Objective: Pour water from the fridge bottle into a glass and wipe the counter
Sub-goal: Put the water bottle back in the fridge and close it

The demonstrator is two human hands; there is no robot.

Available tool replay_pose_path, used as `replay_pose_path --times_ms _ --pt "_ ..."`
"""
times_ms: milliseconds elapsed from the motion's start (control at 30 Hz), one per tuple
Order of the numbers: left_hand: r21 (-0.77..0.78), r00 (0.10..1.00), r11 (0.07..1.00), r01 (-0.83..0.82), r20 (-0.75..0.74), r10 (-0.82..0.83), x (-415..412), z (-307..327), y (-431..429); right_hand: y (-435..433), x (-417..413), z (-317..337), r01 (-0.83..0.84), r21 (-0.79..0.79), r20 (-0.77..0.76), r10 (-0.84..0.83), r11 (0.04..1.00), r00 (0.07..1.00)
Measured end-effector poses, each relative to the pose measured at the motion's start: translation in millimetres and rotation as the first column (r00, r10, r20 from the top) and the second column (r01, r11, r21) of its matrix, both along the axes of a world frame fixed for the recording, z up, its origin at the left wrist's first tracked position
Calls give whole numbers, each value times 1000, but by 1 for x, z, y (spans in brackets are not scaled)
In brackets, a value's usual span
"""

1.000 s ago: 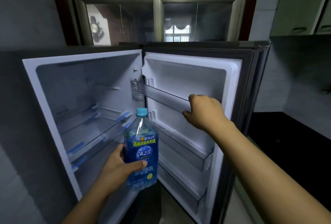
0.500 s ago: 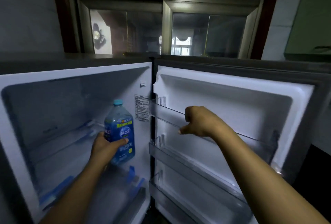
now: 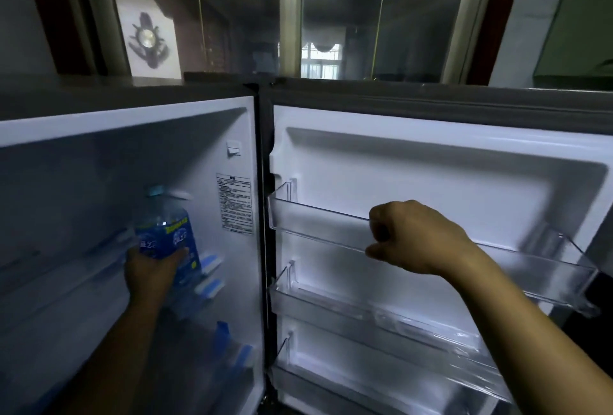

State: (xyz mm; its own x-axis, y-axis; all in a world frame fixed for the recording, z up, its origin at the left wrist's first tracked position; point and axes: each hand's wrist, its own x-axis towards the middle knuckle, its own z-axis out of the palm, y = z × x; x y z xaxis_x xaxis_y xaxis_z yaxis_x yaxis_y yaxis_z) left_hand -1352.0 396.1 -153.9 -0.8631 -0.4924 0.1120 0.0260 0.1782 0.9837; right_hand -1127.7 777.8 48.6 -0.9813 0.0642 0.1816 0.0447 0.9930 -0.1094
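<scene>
Blue-labelled bottle point(image 3: 167, 238) deeper inside fridge point(image 3: 83, 182)

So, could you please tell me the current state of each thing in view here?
fridge door: open, swung wide.
bottle: upright, capped, inside the fridge compartment; blur hides whether it rests on a shelf.
left hand: grips the bottle low on its body.
right hand: fingers curled over the top door shelf's rim.
top door shelf: seated on the door.
</scene>
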Motion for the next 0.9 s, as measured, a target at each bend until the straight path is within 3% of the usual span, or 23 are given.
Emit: replay_pose_path --times_ms 500,633,900 --pt "-51 999 998 38 31 -37 -69 -18 -30 31 -15 4 -100 -37 30 101 994 994" --pt "-70 994 993 97 49 -94 -58 4 -21 30 -17 5 -84 -36 38 85 996 996" --pt "-63 989 996 68 136 -59 -45 17 -12 20 -12 5 -23 5 60 23 1000 998"
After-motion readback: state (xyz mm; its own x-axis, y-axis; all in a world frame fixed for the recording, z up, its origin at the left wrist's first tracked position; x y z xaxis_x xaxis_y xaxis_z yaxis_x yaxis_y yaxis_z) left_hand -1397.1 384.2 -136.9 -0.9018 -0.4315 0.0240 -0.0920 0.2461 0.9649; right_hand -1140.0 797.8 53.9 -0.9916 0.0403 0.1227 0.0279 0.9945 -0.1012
